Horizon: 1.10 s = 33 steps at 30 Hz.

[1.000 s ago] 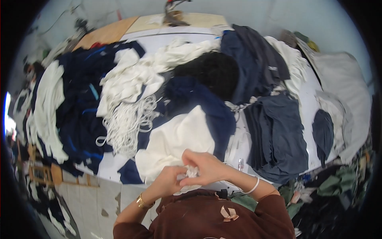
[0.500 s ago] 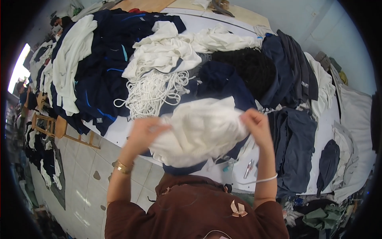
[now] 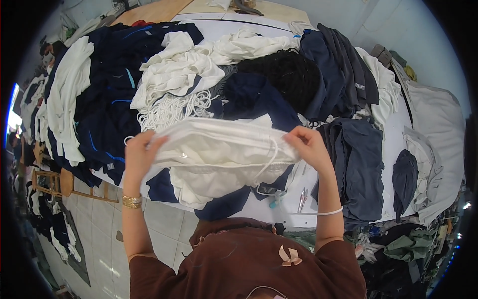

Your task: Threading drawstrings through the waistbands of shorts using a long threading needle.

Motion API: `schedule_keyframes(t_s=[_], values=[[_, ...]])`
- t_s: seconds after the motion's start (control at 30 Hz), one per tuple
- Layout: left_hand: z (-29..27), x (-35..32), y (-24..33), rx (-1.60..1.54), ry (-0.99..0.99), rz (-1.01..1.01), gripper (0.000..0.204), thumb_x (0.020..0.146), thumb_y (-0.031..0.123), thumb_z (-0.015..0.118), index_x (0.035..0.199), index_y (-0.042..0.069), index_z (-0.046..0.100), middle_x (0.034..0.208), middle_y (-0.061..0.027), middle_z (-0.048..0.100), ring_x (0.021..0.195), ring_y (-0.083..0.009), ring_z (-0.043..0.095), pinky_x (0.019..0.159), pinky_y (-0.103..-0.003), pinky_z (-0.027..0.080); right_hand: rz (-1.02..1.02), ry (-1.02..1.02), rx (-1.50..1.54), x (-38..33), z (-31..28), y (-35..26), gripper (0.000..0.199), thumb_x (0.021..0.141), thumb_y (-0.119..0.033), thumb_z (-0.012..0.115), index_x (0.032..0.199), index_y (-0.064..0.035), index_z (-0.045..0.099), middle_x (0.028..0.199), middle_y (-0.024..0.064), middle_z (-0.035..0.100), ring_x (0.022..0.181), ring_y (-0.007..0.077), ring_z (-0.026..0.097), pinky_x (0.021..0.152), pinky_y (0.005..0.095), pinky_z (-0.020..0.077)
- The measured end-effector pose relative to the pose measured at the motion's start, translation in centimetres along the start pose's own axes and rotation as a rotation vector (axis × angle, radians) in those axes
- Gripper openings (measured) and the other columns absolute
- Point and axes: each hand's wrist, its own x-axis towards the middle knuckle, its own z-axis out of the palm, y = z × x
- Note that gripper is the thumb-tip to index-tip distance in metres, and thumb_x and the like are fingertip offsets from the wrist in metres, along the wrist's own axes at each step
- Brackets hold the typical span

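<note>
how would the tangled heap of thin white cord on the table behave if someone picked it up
The tangled heap of thin white cord would probably hang floppy, since its strands curl in loose loops. Lifting one strand would likely drag others along, because many loops cross. It looks unlikely to roll, being spread in an irregular mass.
</note>
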Motion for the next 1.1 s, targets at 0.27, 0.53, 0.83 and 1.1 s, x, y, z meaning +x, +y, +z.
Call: schedule_keyframes(t_s=[0.27, 0.53, 0.83, 1.1], values=[[3.2, -1.9, 10.4, -0.213, -0.288, 0.48, 0.029, 0.077, 0.033, 0.079, 0.078, 0.006, 0.068, 0.067, -0.0097, 0.063, 0.058, -0.0261, 0.061, 0.055, -0.032, 0.046, -0.377, -0.201, -0.34, -1.3, 3.3, -8.7, 0.022, 0.076, -0.016, 0.08, 0.088, -0.0033, 0.066, 0.066, 0.0028, 0.058, 0.053, 0.0089, 0.049, 0.049, 0.0235, 0.0375], [2.5, -3.5, 10.7, -0.446, -0.517, 0.302, 0.041, 0.078, 0.048, 0.073, 0.08, 0.008, 0.068, 0.067, -0.017, 0.061, 0.065, -0.0349, 0.061, 0.057, -0.04, 0.045, -0.411, -0.385, -0.459, -2.8, 2.4, -9.1, 0.043, 0.064, -0.029, 0.088, 0.09, -0.0029, 0.064, 0.082, 0.0074, 0.064, 0.074, 0.0161, 0.061, 0.068, 0.0267, 0.047], [1.1, -4.5, 7.5, -0.711, -0.815, 0.131, 0.029, 0.081, 0.026, 0.077, 0.087, 0.003, 0.061, 0.062, 0.0008, 0.051, 0.059, -0.0092, 0.048, 0.058, -0.028, 0.041, -0.474, 0.146, -0.078, -3.9, -2.9, -9.4, 0.024, 0.066, -0.015, 0.079, 0.068, -0.0017, 0.06, 0.06, 0.0027, 0.055, 0.053, 0.0093, 0.048, 0.052, 0.0235, 0.0327], [-3.2, -2.1, 5.9, -0.41, 0.375, 0.529, 0.027, 0.072, -0.003, 0.065, 0.096, 0.008, 0.061, 0.1, -0.0083, 0.059, 0.077, -0.0247, 0.058, 0.067, -0.033, 0.048, -0.497, 0.199, 0.177, -5.3, -2.2, -9.9, 0.031, 0.078, -0.021, 0.073, 0.077, -0.003, 0.047, 0.061, 0.0016, 0.052, 0.055, 0.0065, 0.042, 0.052, 0.0223, 0.0299]])
